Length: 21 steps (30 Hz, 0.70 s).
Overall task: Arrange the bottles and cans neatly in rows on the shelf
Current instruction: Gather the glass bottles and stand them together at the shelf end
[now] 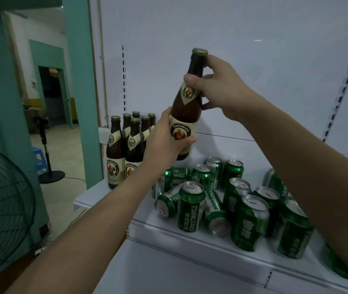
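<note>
1. Left forearm: enters from the lower left and extends diagonally up toward the centre.
2. Right forearm: enters from the right edge and passes above the cans.
3. Shelf (190,236): white metal, with its front lip nearest the camera and a white back panel (253,60) behind it carrying slotted uprights.
4. Green cans (232,200): a loose, unordered cluster on the right half of the shelf. Some stand upright, including one marked TSINGTAO (190,206). Others lie on their sides, touching their neighbours.
5. Left hand (164,143): wrapped around the lower body of the held bottle (186,111), with the thumb lying across the bottom of the main label and the fingers hidden behind the glass.
6. Right hand (219,88): grips the neck of the same bottle, thumb on the neck label, fingers curled around the far side just below the cap.
7. Held bottle: brown glass, cream label, gold cap. It is raised off the shelf, above the cans, tilted slightly with its top leaning right.
8. Standing bottles (126,145): six of the same kind are visible, upright and close together at the left end of the shelf, set out front to back.
9. Background, left of the shelf: a teal wall (84,92), a fan grille (3,209) at the frame edge, a pedestal stand (46,153) on the floor, and a dark doorway (52,92) farthest away.
</note>
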Each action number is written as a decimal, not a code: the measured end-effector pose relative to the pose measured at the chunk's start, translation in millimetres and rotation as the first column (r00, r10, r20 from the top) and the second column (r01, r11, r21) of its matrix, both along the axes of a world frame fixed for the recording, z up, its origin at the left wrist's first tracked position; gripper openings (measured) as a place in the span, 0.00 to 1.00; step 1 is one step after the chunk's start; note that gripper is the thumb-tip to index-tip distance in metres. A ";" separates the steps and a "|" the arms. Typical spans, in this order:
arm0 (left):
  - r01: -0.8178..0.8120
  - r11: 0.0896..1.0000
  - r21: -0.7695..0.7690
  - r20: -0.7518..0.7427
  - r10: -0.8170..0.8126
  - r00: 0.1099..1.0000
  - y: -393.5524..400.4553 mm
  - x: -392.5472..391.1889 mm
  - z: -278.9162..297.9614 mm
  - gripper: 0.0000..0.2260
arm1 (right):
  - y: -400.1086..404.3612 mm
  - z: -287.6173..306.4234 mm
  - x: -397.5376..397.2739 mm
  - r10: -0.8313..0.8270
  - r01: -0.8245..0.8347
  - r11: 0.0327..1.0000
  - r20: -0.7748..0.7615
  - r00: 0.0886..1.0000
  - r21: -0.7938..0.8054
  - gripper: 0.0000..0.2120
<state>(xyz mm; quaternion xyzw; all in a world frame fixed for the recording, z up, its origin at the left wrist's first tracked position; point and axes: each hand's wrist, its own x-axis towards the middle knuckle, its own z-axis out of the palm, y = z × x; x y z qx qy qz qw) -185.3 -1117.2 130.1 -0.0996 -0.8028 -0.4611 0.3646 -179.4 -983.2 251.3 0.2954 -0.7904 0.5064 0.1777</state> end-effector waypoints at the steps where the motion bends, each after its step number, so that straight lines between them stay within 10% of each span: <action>1: 0.014 1.000 0.000 0.012 -0.014 1.000 -2.3 -9.1 1.9 0.37 | -2.3 -1.2 -9.1 -0.004 0.004 0.999 0.000 1.000 -0.035 0.15; 21: 0.169 0.985 -0.016 0.665 -0.116 0.737 -39.2 -125.8 -61.8 0.16 | -41.7 -40.7 -148.0 -0.104 0.104 0.995 0.069 0.992 0.004 0.15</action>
